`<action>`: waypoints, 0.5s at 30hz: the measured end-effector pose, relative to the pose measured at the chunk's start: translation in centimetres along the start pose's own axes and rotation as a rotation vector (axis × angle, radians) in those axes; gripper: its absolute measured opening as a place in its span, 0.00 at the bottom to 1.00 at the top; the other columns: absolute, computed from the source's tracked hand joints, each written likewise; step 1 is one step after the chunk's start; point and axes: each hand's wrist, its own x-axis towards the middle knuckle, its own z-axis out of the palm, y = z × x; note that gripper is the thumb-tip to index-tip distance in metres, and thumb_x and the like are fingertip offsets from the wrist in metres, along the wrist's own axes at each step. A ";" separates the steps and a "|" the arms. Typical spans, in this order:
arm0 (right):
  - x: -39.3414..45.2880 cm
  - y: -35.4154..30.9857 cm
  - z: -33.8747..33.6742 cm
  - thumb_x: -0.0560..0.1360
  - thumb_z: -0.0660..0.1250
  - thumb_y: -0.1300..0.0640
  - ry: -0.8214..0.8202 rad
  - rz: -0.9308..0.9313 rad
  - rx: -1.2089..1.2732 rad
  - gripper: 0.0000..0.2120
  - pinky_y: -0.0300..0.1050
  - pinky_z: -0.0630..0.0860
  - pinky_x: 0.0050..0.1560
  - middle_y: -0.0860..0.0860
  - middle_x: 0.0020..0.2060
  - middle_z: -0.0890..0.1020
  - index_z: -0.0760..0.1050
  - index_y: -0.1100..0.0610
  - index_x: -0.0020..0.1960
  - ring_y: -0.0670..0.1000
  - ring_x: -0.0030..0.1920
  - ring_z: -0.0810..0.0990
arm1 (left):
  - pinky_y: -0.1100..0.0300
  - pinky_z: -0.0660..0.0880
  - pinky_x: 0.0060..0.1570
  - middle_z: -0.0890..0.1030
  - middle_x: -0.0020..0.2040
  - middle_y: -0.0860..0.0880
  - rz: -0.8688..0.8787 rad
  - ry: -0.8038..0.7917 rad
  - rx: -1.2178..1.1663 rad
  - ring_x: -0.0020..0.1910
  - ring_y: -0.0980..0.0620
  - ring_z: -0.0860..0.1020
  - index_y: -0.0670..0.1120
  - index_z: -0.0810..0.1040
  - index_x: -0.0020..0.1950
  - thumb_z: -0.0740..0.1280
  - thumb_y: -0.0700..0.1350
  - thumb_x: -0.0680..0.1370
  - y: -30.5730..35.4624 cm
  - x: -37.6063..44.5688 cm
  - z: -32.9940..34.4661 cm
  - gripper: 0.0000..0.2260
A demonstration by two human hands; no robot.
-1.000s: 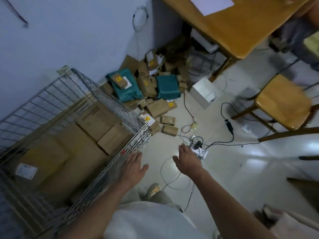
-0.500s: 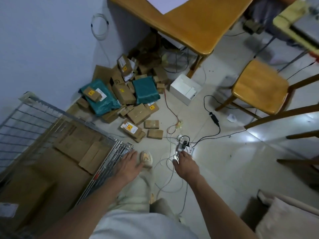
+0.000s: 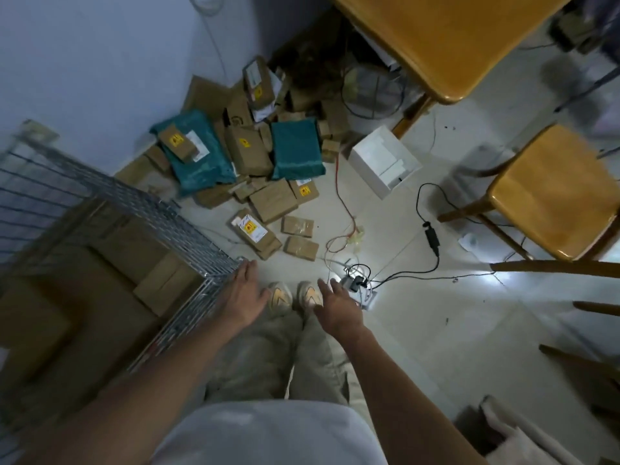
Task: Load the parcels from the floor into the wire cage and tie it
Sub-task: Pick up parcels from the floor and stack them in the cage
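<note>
A heap of brown cardboard parcels and two teal mailer bags lies on the floor against the wall. Nearest me are a labelled box and two small boxes. The wire cage stands at my left with several cardboard boxes inside. My left hand hangs open beside the cage's near corner, holding nothing. My right hand hangs open above my feet, also holding nothing.
A power strip with black and red cables trails across the floor just right of my feet. A white box sits by the leg of a wooden table. A wooden chair stands at the right.
The view has moved forward and tilted down toward the parcels; my feet now show below both hands. Both hands stay open and low, the left still by the cage corner.
</note>
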 end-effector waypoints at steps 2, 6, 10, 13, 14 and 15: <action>1.3 0.4 -0.7 0.80 0.65 0.50 0.002 -0.024 -0.055 0.25 0.56 0.74 0.64 0.57 0.74 0.67 0.66 0.53 0.75 0.60 0.73 0.68 | 0.45 0.63 0.76 0.55 0.83 0.40 -0.037 0.057 -0.064 0.81 0.41 0.57 0.40 0.53 0.83 0.63 0.54 0.82 0.6 -0.1 -0.8 0.35; 3.9 -1.7 -2.5 0.79 0.65 0.53 0.106 -0.118 -0.183 0.10 0.52 0.81 0.48 0.56 0.55 0.76 0.77 0.55 0.57 0.59 0.55 0.80 | 0.43 0.64 0.75 0.54 0.83 0.40 -0.173 0.072 -0.197 0.80 0.40 0.57 0.41 0.53 0.83 0.63 0.54 0.82 2.3 -0.4 -1.6 0.35; 6.9 -5.0 -4.5 0.77 0.69 0.44 0.036 -0.140 -0.240 0.13 0.49 0.80 0.50 0.54 0.54 0.79 0.81 0.52 0.55 0.57 0.54 0.82 | 0.44 0.62 0.75 0.60 0.80 0.38 -0.153 0.091 -0.233 0.79 0.39 0.59 0.38 0.58 0.81 0.63 0.54 0.81 2.0 1.8 -1.4 0.33; 9.3 -7.0 -5.7 0.79 0.64 0.40 -0.015 -0.112 -0.226 0.17 0.45 0.76 0.47 0.54 0.51 0.82 0.83 0.51 0.52 0.58 0.52 0.83 | 0.45 0.60 0.77 0.60 0.80 0.37 -0.202 0.076 -0.372 0.79 0.38 0.59 0.37 0.59 0.80 0.64 0.52 0.81 1.4 4.3 -1.9 0.33; 10.1 -7.6 -6.1 0.80 0.62 0.40 -0.013 -0.105 -0.203 0.18 0.45 0.75 0.46 0.54 0.51 0.83 0.84 0.52 0.52 0.58 0.52 0.83 | 0.44 0.61 0.76 0.61 0.80 0.37 -0.230 0.066 -0.432 0.78 0.38 0.60 0.38 0.60 0.80 0.64 0.52 0.81 1.2 5.3 -2.0 0.32; 11.1 -8.1 -6.5 0.81 0.61 0.43 0.012 -0.101 -0.177 0.17 0.45 0.75 0.46 0.54 0.52 0.83 0.83 0.53 0.54 0.58 0.53 0.83 | 0.44 0.63 0.75 0.63 0.78 0.38 -0.259 0.056 -0.482 0.77 0.38 0.62 0.39 0.62 0.78 0.64 0.52 0.81 0.9 6.6 -1.9 0.30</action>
